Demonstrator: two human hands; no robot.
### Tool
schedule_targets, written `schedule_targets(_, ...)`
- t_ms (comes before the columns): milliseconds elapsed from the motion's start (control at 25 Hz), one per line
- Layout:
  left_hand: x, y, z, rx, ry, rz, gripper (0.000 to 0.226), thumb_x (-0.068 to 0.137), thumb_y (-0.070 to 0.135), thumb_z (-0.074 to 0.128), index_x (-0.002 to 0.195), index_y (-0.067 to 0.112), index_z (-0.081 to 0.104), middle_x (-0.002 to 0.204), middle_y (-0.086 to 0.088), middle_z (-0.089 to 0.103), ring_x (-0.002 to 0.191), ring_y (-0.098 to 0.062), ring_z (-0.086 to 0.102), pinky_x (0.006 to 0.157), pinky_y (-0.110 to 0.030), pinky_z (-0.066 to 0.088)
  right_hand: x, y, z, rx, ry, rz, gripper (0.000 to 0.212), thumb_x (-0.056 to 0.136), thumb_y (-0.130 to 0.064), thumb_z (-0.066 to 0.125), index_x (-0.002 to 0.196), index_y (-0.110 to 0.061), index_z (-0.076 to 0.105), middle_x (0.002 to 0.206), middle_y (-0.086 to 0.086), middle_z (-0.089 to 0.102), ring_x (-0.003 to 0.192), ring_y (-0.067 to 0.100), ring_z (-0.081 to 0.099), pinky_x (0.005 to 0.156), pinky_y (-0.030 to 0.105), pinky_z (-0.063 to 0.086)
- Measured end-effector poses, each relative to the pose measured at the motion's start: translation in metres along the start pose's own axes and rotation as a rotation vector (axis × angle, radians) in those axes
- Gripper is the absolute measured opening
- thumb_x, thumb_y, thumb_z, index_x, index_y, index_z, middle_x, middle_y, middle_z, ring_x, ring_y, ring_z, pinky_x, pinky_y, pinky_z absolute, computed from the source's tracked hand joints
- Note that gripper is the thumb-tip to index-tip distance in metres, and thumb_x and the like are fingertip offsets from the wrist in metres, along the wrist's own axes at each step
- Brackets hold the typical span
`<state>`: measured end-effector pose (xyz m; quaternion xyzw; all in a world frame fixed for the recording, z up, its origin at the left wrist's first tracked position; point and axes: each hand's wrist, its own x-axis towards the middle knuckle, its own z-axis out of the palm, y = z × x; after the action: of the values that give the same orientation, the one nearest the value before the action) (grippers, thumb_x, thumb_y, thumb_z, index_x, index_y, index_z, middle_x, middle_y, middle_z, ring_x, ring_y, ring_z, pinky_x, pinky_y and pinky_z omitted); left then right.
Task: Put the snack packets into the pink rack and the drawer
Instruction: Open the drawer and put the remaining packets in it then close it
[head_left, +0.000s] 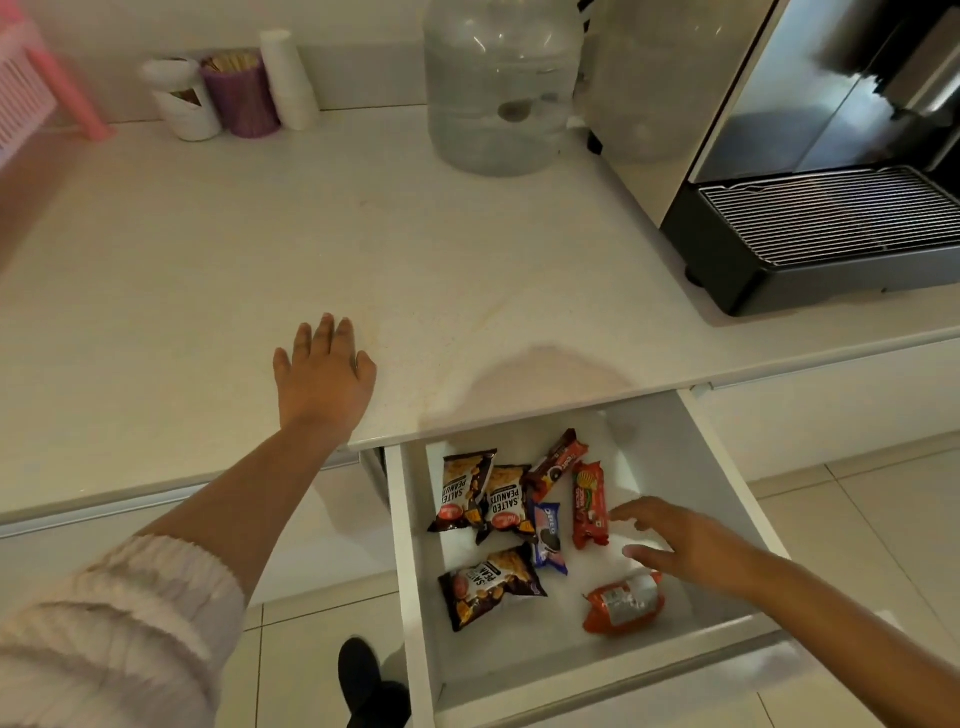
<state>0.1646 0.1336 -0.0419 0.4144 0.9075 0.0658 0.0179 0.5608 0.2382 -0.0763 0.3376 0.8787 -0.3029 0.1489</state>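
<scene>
The white drawer (717, 467) stands pulled out below the counter at lower right. Inside lie several snack packets: three dark salted peanuts bags (462, 493), a blue Oreo pack (548, 538), a brown biscuit pack (556, 460), a red biscuit pack (589, 506) and an orange-red pack (623, 603) near the front. My right hand (680, 545) hovers open over the drawer, fingers spread just right of the red pack, holding nothing. My left hand (324, 374) rests flat and open on the white counter. The pink rack (31, 88) sits at the far left edge, blurred.
A large clear water jug (498, 88) stands at the back of the counter (208, 249). A coffee machine with a drip grate (831, 218) fills the right. A white holder, a purple cup with sticks (239, 93) and stacked white cups stand at back left. My dark shoe (363, 680) is on the tiled floor.
</scene>
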Motion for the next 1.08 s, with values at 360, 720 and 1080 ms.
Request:
schedule_targets(360, 0.0, 0.0, 0.002, 0.001, 0.02, 0.004, 0.054, 0.095, 0.037, 0.024, 0.145, 0.014, 0.024, 0.154, -0.007, 0.021, 0.142, -0.03, 0.014, 0.112, -0.053, 0.016, -0.097, -0.012, 0.017, -0.136, 0.385, -0.014, 0.047, 0.09, -0.064, 0.023, 0.126, -0.041, 0.042, 0.123, -0.016, 0.058, 0.116, -0.009, 0.038, 0.093, 0.025, 0.043)
schedule_targets(720, 0.0, 0.001, 0.0, 0.013, 0.009, -0.002, 0.058, 0.096, 0.045, 0.022, 0.146, 0.015, 0.022, 0.155, -0.006, 0.018, 0.142, -0.029, 0.012, 0.113, -0.052, 0.014, -0.066, -0.015, 0.007, -0.257, 0.568, 0.03, 0.053, 0.092, -0.06, 0.021, 0.136, -0.033, 0.033, 0.14, -0.01, 0.035, 0.134, 0.005, 0.019, 0.107, 0.048, 0.023)
schedule_targets(1080, -0.001, 0.001, -0.003, 0.023, -0.009, 0.007, 0.065, 0.093, 0.055, 0.017, 0.147, 0.018, 0.017, 0.156, -0.004, 0.012, 0.144, -0.026, 0.007, 0.114, -0.051, 0.013, -0.003, -0.013, -0.022, -0.293, 0.588, 0.018, 0.062, 0.091, -0.063, 0.018, 0.143, -0.03, 0.013, 0.15, -0.002, 0.025, 0.142, 0.012, 0.006, 0.118, 0.038, 0.001)
